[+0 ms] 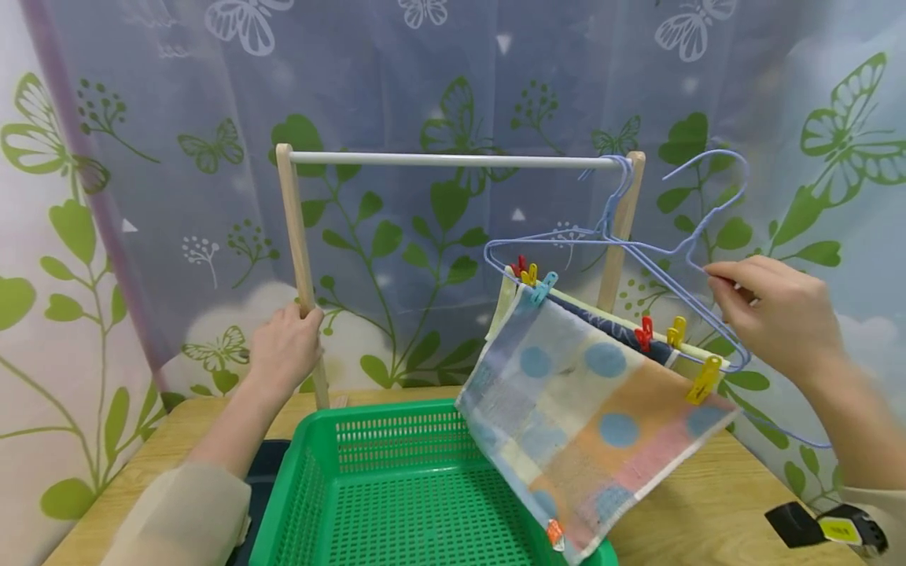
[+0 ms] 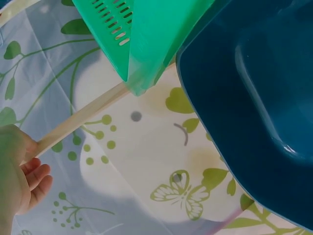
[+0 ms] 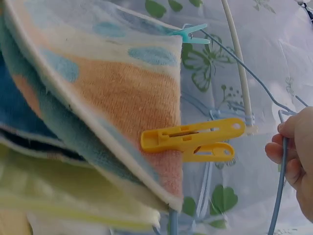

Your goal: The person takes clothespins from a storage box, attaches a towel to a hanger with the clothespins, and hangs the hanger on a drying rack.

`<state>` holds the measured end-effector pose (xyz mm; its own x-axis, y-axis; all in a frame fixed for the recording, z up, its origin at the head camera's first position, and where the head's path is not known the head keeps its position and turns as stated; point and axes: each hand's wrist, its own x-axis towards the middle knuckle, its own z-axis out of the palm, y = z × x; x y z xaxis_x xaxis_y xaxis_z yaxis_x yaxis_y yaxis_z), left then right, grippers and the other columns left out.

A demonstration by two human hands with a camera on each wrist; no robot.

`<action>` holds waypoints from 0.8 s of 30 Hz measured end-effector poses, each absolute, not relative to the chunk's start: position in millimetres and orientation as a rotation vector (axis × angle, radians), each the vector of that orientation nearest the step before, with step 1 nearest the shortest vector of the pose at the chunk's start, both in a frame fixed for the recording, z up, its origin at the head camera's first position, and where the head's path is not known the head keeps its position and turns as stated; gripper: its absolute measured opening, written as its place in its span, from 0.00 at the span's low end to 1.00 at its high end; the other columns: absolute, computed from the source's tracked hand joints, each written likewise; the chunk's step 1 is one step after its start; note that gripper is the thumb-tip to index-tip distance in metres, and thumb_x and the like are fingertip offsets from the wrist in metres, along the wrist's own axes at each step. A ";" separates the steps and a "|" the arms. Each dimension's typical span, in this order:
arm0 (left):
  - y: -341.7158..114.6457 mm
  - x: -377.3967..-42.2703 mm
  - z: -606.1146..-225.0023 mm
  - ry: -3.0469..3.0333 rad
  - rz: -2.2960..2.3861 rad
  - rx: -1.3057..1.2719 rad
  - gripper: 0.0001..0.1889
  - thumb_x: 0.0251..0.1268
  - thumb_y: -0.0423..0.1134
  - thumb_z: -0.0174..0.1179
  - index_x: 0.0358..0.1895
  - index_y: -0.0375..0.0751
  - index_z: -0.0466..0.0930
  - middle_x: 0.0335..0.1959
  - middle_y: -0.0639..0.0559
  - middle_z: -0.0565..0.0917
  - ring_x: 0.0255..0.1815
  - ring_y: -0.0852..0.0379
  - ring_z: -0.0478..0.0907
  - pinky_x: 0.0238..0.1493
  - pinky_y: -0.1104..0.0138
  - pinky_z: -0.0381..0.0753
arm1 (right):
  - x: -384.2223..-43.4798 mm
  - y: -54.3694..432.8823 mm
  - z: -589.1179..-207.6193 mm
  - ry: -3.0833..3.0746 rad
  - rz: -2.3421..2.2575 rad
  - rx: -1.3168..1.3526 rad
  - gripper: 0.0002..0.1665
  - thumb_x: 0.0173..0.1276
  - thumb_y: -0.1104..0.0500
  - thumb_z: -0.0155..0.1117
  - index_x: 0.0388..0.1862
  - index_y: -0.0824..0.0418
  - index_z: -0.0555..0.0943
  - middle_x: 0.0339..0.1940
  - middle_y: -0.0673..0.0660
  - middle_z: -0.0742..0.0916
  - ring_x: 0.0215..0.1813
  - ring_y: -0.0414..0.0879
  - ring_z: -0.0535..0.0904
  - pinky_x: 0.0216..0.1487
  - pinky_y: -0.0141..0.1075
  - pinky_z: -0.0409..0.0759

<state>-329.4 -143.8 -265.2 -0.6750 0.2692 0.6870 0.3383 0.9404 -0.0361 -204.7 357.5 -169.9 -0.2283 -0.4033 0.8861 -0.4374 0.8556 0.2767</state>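
Observation:
My right hand (image 1: 775,314) pinches a blue wire hanger (image 1: 708,216) near the base of its hook, and the hook stands free of the rail (image 1: 439,159). From this hanger a dotted pastel towel (image 1: 566,424) hangs tilted, held by a teal clothespin (image 1: 543,288) and a yellow clothespin (image 1: 705,380). The yellow one shows large in the right wrist view. Behind it, other hangers hook over the rail's right end, with cloths pinned by red clothespins (image 1: 644,334) and yellow ones. My left hand (image 1: 286,342) grips the rack's left wooden post (image 1: 296,228).
A green plastic basket (image 1: 318,428) stands on the wooden table (image 1: 708,487) under the rack, partly covered by the towel. To its left is a dark blue basin (image 2: 234,147). A patterned curtain (image 1: 396,94) hangs behind the rack.

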 end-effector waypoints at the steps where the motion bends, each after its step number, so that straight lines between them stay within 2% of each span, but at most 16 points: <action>1: -144.0 -329.5 -265.9 -2.345 -0.120 -0.429 0.08 0.53 0.27 0.58 0.37 0.32 0.77 0.29 0.34 0.74 0.25 0.40 0.73 0.14 0.54 0.71 | -202.8 360.9 -168.8 -1.848 0.021 0.623 0.14 0.60 0.62 0.54 0.31 0.71 0.84 0.23 0.60 0.83 0.21 0.49 0.72 0.24 0.26 0.66; 4: -144.3 -330.1 -267.4 -2.335 -0.119 -0.434 0.08 0.52 0.27 0.58 0.37 0.32 0.77 0.29 0.34 0.75 0.25 0.40 0.74 0.14 0.55 0.71 | -197.0 371.2 -166.5 -1.863 -0.035 0.581 0.27 0.68 0.50 0.46 0.31 0.71 0.83 0.22 0.61 0.82 0.20 0.49 0.72 0.23 0.29 0.65; 8: -144.2 -331.1 -266.6 -2.334 -0.122 -0.438 0.07 0.52 0.26 0.58 0.37 0.31 0.77 0.30 0.34 0.75 0.25 0.39 0.74 0.15 0.55 0.71 | -191.2 382.3 -167.3 -1.867 -0.084 0.554 0.39 0.72 0.41 0.36 0.29 0.71 0.82 0.22 0.63 0.82 0.19 0.51 0.71 0.21 0.33 0.65; 17: -143.3 -330.4 -264.0 -2.378 -0.114 -0.419 0.08 0.53 0.26 0.58 0.37 0.32 0.76 0.31 0.33 0.74 0.27 0.38 0.73 0.18 0.54 0.72 | -186.5 397.0 -170.8 -1.721 -0.262 0.669 0.33 0.74 0.49 0.39 0.28 0.73 0.82 0.20 0.65 0.80 0.16 0.56 0.73 0.12 0.47 0.69; 24: -143.2 -330.0 -263.1 -2.397 -0.122 -0.411 0.07 0.54 0.27 0.57 0.38 0.32 0.76 0.31 0.33 0.75 0.28 0.39 0.74 0.19 0.53 0.72 | -186.7 400.1 -170.3 -1.684 -0.331 0.692 0.29 0.73 0.53 0.40 0.30 0.73 0.81 0.21 0.65 0.78 0.15 0.57 0.72 0.07 0.46 0.65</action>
